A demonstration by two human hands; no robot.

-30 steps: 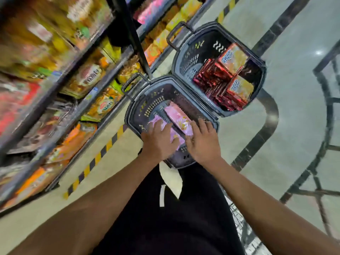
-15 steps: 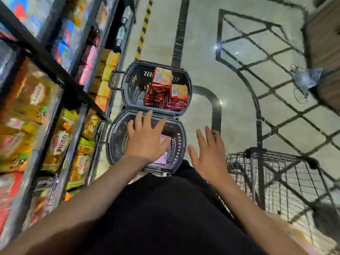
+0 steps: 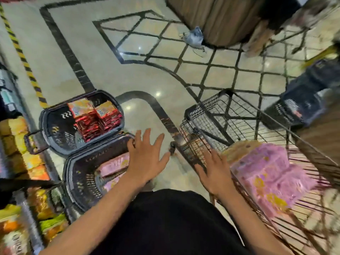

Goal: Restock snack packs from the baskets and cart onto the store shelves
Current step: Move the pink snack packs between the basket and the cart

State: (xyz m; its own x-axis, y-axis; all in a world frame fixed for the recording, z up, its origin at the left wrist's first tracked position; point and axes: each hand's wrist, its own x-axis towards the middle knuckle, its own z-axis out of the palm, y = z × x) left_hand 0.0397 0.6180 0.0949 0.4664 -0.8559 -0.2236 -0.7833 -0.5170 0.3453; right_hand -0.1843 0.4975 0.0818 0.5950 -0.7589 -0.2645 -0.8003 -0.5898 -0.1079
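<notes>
Two dark baskets stand on the floor beside the shelves. The far basket (image 3: 55, 129) holds stacked red and orange snack packs (image 3: 95, 116). The near basket (image 3: 81, 183) holds pink snack packs (image 3: 112, 165). My left hand (image 3: 147, 159) hovers over the near basket's right rim, fingers spread and holding nothing. My right hand (image 3: 215, 173) is spread open over the left edge of the wire cart (image 3: 211, 115), holding nothing. Inside the cart lies a pile of pink snack packs (image 3: 266, 173).
Store shelves (image 3: 16, 181) with yellow, orange and green packs run down the left edge. A yellow-black floor stripe (image 3: 24, 59) lies beyond them. A wooden column (image 3: 220, 19) with a crumpled bag (image 3: 195, 36) at its foot stands ahead. Another dark basket (image 3: 303, 100) sits at the right.
Both hands have left the pink packs in the near basket and swung right, toward the cart. The view has turned right, bringing the cart's pink packs into sight.
</notes>
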